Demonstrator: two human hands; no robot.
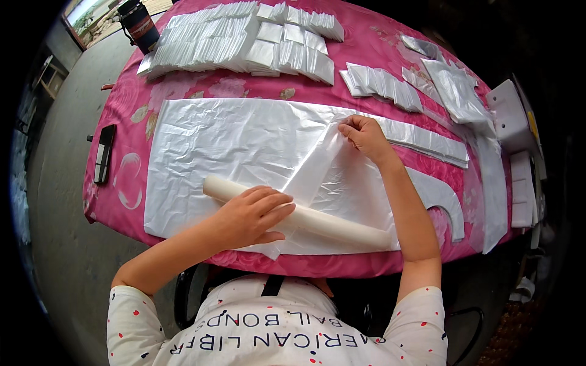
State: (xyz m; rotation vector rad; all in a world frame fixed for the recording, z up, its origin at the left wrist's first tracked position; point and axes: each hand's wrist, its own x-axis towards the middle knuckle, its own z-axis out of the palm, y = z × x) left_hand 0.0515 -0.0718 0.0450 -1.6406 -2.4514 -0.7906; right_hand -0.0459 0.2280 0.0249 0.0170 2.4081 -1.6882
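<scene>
A white roll or tube (pixel 342 228) lies slantwise across a large sheet of thin, whitish plastic film (pixel 201 140) near the table's front edge. My left hand (pixel 253 213) rests on top of the roll, palm down, fingers stretched across it and thumb apart. Farther off to the right, my right hand (pixel 365 135) pinches an edge of the film between thumb and fingers. A folded, lifted strip of film (pixel 314 165) runs from that pinch down toward the roll. The part of the roll beneath my left hand is hidden.
The pink flowered tablecloth (pixel 128 122) holds stacks of folded film packets (pixel 207 46) at the back. More packets (pixel 381 85) and loose film (pixel 458 91) lie right. A phone-like black object (pixel 105 154) and a dark flask (pixel 139 27) stand left; white containers (pixel 510 113) sit at the right edge.
</scene>
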